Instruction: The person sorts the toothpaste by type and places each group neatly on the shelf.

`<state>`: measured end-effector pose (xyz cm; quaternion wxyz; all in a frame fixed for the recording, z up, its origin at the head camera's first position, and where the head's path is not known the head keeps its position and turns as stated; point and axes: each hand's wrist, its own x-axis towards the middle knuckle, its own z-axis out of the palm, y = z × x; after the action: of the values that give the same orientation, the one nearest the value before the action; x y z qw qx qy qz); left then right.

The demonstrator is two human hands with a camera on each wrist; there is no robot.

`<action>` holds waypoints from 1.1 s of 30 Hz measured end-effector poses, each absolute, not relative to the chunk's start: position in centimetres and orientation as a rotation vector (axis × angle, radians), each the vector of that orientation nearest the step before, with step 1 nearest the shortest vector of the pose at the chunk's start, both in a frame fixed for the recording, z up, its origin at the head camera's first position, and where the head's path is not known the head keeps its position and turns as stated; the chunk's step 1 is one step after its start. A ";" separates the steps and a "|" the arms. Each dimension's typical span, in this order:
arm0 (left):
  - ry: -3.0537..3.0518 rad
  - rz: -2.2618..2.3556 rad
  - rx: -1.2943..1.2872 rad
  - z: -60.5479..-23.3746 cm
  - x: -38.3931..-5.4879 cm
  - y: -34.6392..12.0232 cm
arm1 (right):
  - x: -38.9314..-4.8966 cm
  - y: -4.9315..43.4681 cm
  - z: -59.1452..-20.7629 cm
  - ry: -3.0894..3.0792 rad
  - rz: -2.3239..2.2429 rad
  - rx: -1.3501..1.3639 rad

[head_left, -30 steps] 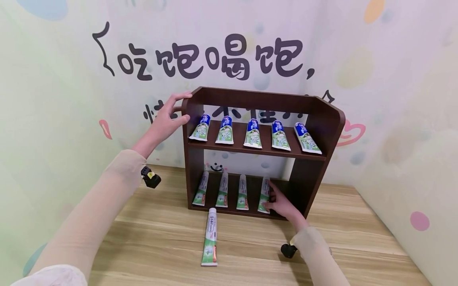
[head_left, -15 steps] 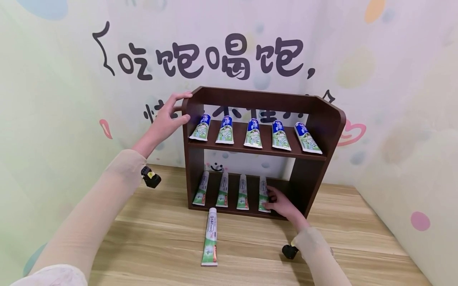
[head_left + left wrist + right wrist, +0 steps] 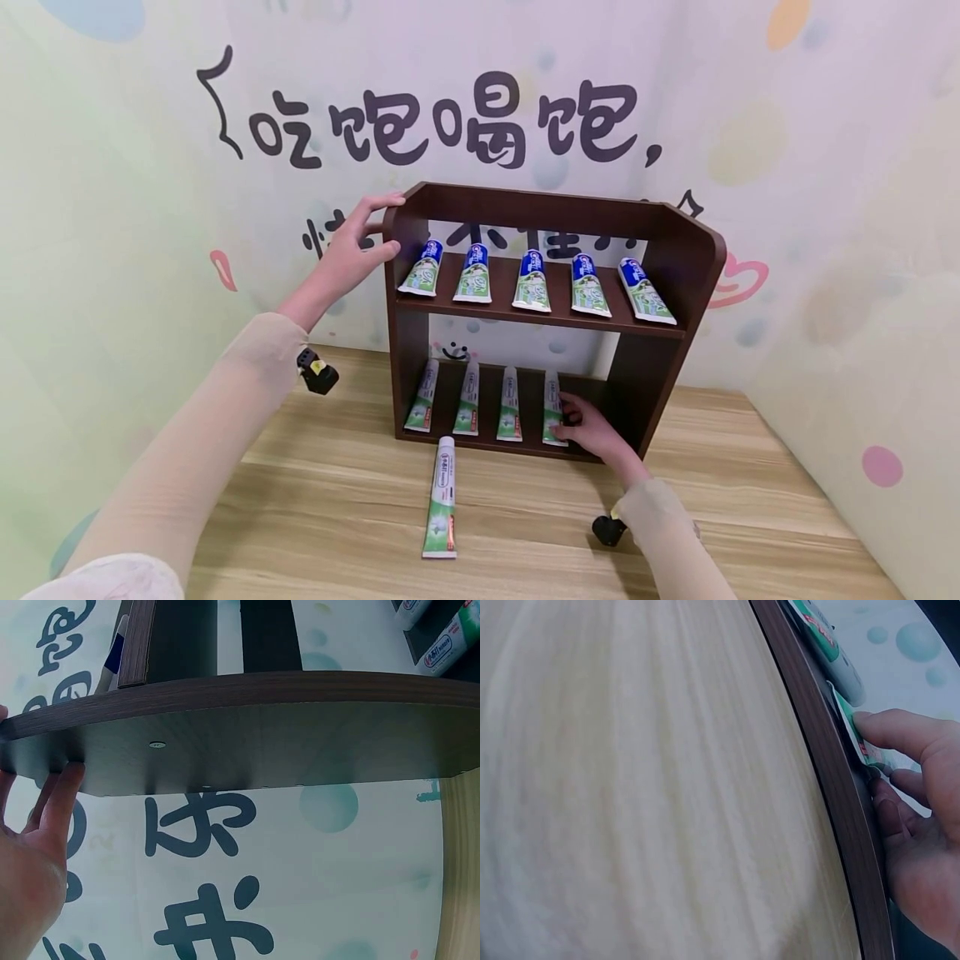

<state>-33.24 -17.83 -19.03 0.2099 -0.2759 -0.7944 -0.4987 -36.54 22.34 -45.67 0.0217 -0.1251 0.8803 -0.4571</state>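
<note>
My left hand rests against the left side panel of a dark brown two-tier shelf rack. In the left wrist view, the left fingertips touch the panel's outer face near its upper end. At the lower tier, my right hand pinches the bottom end of a green-and-white toothpaste tube, the rightmost of its row. In the right wrist view, the thumb lies on the tube's crimped end, the fingers beside it. Another such toothpaste tube lies on the table before the rack.
Several blue-and-green toothpaste tubes lie in a row on the upper tier. More green-and-white tubes lie left of my right hand. Wood-grain table surrounds the rack, with a printed curtain behind it.
My right hand has shifted the rightmost lower tube slightly left and straightened it, its fingers drawing back along it. The left hand stays at the rack's side.
</note>
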 end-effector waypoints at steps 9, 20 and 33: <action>-2.208 -1.390 -0.765 -19.0 -33.2 -17.8 | -36.7 22.5 -45.8 2.734 -1.414 -0.396; -2.197 -1.399 -0.775 -19.0 -33.2 -17.7 | -36.4 22.9 -46.0 2.737 -1.461 -0.503; -2.196 -1.403 -0.767 -19.1 -33.1 -17.7 | -36.6 22.6 -45.8 2.731 -1.430 -0.376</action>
<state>-33.14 -17.71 -19.07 0.2111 -0.2760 -0.7903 -0.5047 -36.59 22.58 -45.83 0.0182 -0.1211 0.8792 -0.4604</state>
